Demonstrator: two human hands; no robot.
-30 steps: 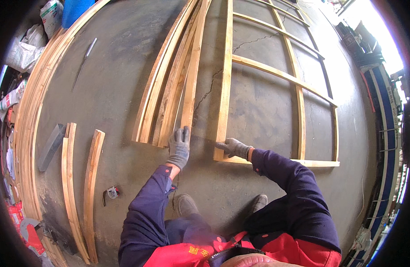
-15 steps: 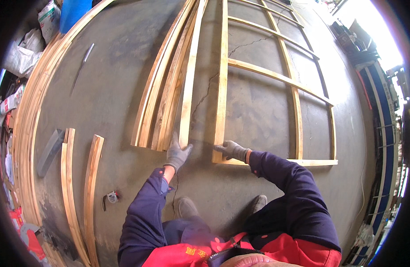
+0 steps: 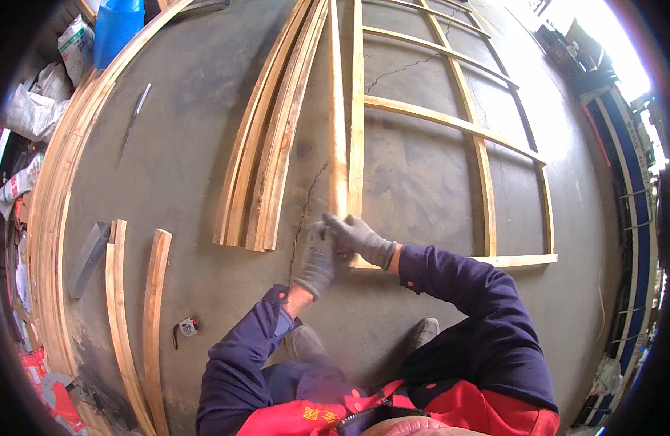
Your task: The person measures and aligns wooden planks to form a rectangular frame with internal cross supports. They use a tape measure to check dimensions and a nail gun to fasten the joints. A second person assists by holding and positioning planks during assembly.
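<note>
My left hand (image 3: 317,260), in a grey work glove, grips the near end of a long wooden slat (image 3: 338,109) that runs away from me across the concrete floor. My right hand (image 3: 360,238), also gloved, rests on the same near end, close to the corner of a wooden lattice frame (image 3: 487,218) lying flat on the floor. The slat lies right beside the frame's left rail (image 3: 356,109), almost touching it.
A bundle of loose slats (image 3: 266,145) lies left of the held one. Two short boards (image 3: 135,320) and a small tape measure (image 3: 187,327) sit at lower left. Stacked planks (image 3: 51,218) line the left edge, with sacks (image 3: 33,109) and a blue container (image 3: 117,29) beyond.
The slat has been swung right, off the loose bundle, until it lies against the frame's left rail. My left hand moved right with it and now meets my right hand.
</note>
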